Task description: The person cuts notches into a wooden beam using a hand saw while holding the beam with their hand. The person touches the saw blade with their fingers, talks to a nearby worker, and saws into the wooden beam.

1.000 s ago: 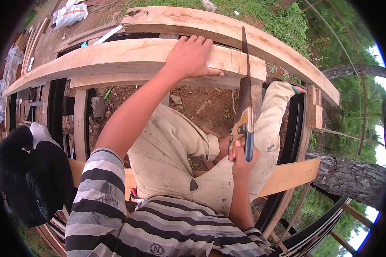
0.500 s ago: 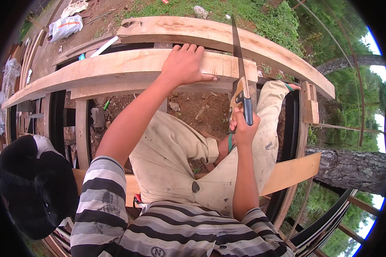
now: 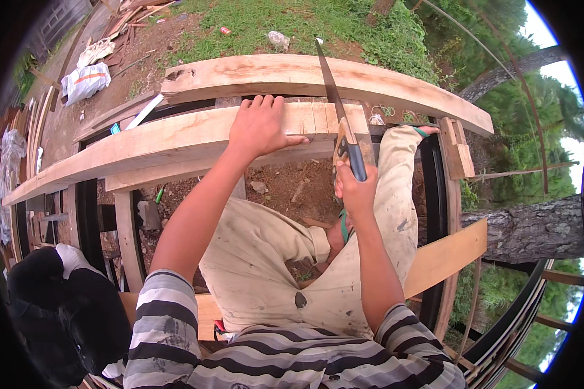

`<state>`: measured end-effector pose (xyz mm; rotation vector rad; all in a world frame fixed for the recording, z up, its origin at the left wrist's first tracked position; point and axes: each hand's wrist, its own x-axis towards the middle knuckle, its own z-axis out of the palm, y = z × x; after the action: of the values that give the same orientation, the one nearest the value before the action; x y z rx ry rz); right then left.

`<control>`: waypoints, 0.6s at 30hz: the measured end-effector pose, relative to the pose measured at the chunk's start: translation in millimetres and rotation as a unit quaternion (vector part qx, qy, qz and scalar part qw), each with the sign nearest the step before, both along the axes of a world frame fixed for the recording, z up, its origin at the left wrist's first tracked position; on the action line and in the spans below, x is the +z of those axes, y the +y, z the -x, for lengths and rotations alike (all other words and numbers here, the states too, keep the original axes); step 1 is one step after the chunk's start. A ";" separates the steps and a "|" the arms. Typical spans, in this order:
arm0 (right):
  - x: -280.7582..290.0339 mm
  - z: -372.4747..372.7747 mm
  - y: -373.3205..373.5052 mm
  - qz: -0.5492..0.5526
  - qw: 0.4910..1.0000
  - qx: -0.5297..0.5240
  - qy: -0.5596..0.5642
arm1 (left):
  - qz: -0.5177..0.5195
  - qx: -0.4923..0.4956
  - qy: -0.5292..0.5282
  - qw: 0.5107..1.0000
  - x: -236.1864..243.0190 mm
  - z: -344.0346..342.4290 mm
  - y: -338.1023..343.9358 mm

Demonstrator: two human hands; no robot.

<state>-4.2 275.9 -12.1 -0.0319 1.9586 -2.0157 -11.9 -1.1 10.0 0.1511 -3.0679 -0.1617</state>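
Note:
My right hand is closed around the dark handle of a hand saw. The saw's long blade points away from me and lies across the near wooden beam close to its right end, with the tip reaching past the far beam. Left of the blade, my left hand grips the near beam, its fingers over the far edge and the thumb stretched to the right. Thin lines cross the beam's top between my thumb and the blade. Whether the teeth have cut into the wood cannot be made out.
Beyond lies a second thick beam. My legs are bent beneath the work, one foot in a green-strapped sandal. A plank runs behind my legs. A black bag-like thing sits at left, a tree trunk at right.
The view has tilted, so the beams sit lower in the picture. The saw and my right hand have shifted slightly left and forward relative to the beam; my left hand keeps its place on it.

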 end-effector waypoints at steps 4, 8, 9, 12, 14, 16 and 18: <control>2.7 -80.2 49.7 -0.033 0.999 0.041 -0.011 | 0.002 0.019 0.024 1.000 -12.3 -7.9 -11.8; -6.8 -226.1 150.1 -0.206 0.974 0.073 0.067 | 0.009 0.020 0.056 0.998 -2.3 -7.7 -10.5; -20.9 -239.0 163.2 -0.207 0.971 0.072 0.095 | 0.006 0.015 0.061 0.998 -2.2 -7.1 -10.1; -33.3 -167.9 116.5 -0.119 0.991 0.030 0.058 | 0.005 0.013 0.036 0.999 -1.0 -4.2 -5.9; -47.4 -70.5 62.3 0.007 0.999 0.007 0.043 | 0.000 0.004 0.054 0.999 -4.7 -0.9 -1.7; -45.1 -24.2 20.0 -0.007 0.998 0.017 0.059 | -0.004 0.007 0.070 0.998 -12.7 -1.4 -3.8; -21.0 -33.7 17.3 -0.005 1.000 0.021 0.020 | -0.016 0.004 0.052 0.998 -11.4 -5.8 -1.5</control>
<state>29.5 293.2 -33.1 -0.1111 1.9761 -1.9940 -6.1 -2.6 -1.4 0.1523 -2.9612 -0.2104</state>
